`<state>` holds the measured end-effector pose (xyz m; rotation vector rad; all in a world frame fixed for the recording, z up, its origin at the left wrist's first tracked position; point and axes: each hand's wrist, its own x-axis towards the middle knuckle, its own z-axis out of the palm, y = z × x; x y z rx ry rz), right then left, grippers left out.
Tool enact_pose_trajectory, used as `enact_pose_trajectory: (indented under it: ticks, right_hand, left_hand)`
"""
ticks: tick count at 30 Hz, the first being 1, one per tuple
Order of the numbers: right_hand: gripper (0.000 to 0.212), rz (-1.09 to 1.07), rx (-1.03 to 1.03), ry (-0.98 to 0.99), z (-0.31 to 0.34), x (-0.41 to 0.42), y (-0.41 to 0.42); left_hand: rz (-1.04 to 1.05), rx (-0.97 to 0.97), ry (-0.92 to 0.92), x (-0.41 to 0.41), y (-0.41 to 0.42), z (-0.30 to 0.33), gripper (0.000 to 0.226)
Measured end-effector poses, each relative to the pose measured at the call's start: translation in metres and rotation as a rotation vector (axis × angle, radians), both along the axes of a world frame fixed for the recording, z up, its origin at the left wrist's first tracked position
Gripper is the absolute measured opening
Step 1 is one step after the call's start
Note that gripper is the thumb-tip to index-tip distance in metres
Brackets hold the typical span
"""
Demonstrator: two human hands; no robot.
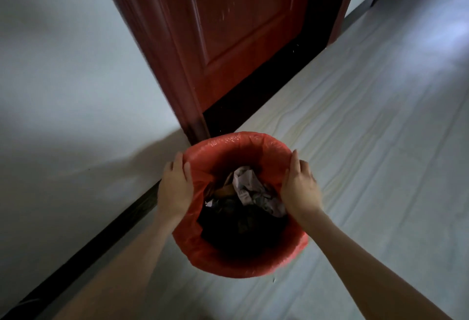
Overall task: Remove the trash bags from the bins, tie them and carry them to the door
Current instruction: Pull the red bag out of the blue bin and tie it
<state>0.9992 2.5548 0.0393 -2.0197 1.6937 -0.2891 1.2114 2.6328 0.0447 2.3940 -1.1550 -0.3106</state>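
Note:
A red trash bag (pixel 228 261) lines a round bin on the floor, its edge folded over the rim so the bin itself is hidden. Inside lie crumpled paper (pixel 250 187) and dark rubbish. My left hand (pixel 175 187) lies on the bag's left rim, fingers curled over the plastic there. My right hand (pixel 300 187) rests on the right rim, fingers pressed against the bag's edge. A dark red door (pixel 236 28) stands just behind the bin.
A white wall (pixel 63 91) with a dark skirting board (pixel 101 238) runs along the left. The pale tiled floor (pixel 368 142) stretches to the right. A black threshold strip (pixel 266 83) lies at the foot of the door.

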Motion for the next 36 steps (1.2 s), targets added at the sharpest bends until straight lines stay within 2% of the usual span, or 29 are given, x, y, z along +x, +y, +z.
enact_pose_trajectory:
  ticks: [3, 6, 10, 14, 20, 22, 27, 30, 33, 36]
  right_hand:
    - [0.059, 0.092, -0.06, 0.023, 0.001, 0.017, 0.01]
    - [0.045, 0.154, -0.086, 0.045, 0.006, 0.026, 0.016]
    - [0.033, 0.193, -0.098, 0.018, 0.028, 0.03, 0.031]
    - [0.026, 0.108, -0.068, 0.025, 0.055, 0.031, 0.044]
    - [0.046, 0.235, -0.017, -0.05, 0.06, 0.028, 0.062]
    - [0.044, 0.243, 0.002, -0.099, 0.061, 0.031, 0.063]
    - [0.045, 0.188, 0.01, -0.096, 0.058, 0.038, 0.06]
    - [0.056, 0.14, 0.068, -0.041, 0.054, 0.041, 0.058]
    - [0.062, 0.169, 0.098, 0.12, 0.051, 0.042, 0.057]
    - [0.053, 0.231, -0.009, 0.288, 0.054, 0.046, 0.059]
  left_hand:
    - [0.049, -0.114, -0.105, 0.016, 0.019, -0.003, 0.034]
    - [0.104, -0.146, -0.151, 0.024, 0.036, -0.002, 0.021]
    - [0.065, -0.095, -0.179, 0.025, 0.053, 0.019, 0.019]
    - [-0.061, 0.047, -0.263, 0.021, 0.057, 0.037, 0.01]
    - [-0.08, -0.017, -0.256, 0.022, 0.066, 0.047, 0.017]
    - [-0.064, 0.045, -0.254, 0.023, 0.066, 0.047, 0.027]
    - [-0.072, 0.229, -0.25, 0.024, 0.068, 0.048, 0.026]
    - [-0.054, 0.211, -0.248, 0.027, 0.074, 0.046, 0.021]
    - [-0.098, 0.214, -0.228, 0.033, 0.08, 0.045, 0.012]
    - [-0.107, 0.216, -0.251, 0.038, 0.085, 0.046, 0.016]
